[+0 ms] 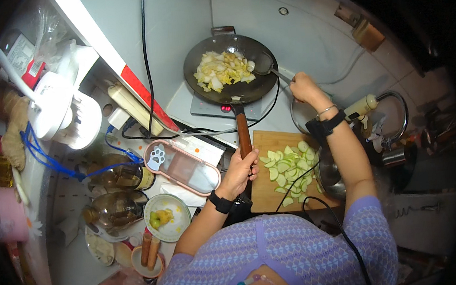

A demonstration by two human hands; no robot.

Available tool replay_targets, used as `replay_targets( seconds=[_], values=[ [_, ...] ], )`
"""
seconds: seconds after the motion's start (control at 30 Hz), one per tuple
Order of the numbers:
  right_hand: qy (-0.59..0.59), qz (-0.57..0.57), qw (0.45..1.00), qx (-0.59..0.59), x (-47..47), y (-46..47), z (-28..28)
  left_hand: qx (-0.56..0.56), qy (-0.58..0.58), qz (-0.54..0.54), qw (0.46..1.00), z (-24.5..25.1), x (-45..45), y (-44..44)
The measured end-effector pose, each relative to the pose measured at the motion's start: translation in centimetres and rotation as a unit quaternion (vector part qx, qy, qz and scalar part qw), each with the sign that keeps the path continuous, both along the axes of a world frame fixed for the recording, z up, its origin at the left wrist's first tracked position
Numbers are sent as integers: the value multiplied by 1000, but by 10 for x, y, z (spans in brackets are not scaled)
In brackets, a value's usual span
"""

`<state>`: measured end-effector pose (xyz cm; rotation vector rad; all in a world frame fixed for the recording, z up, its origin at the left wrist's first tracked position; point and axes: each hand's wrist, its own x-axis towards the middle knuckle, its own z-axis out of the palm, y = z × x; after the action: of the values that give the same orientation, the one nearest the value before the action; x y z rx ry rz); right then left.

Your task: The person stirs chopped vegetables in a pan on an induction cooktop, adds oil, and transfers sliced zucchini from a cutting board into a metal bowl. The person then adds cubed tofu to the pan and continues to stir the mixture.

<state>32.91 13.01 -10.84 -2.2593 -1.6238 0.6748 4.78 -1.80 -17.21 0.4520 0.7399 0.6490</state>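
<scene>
A dark wok point(256, 90) with a long wooden handle sits on an induction cooktop point(205, 109) whose display is lit red. Chopped cabbage point(222, 70) lies in the wok, mostly left of its middle. My left hand point(240, 169) is closed around the end of the wok's wooden handle. In my right hand point(303, 88) is the handle of a metal spatula or ladle point(264, 64), its head resting inside the wok at the right, beside the cabbage. On a wooden cutting board point(266, 191) below, pale green vegetable slices point(290, 169) lie in a loose pile.
A metal bowl point(329, 174) and a glass lid point(300, 114) stand near the board. Left are a pink lidded case point(182, 168), dark bottles point(116, 209) and a bowl with vegetable scraps point(184, 222). Black cables point(148, 68) run past the cooktop. A curved faucet point(404, 108) is at right.
</scene>
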Motion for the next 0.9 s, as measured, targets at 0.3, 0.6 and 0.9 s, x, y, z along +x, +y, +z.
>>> replay_targets(
  seconds=[0.3, 0.6, 0.9],
  values=[
    [132, 91, 980, 119, -54, 12, -39, 1, 2, 1, 1000, -1, 0, 0],
    [-233, 286, 907, 203, -84, -53, 21, 1, 2, 6, 1000, 1, 4, 0],
    [-285, 296, 892, 188, -72, -53, 45, 0, -1, 2, 1000, 2, 3, -1]
  ],
)
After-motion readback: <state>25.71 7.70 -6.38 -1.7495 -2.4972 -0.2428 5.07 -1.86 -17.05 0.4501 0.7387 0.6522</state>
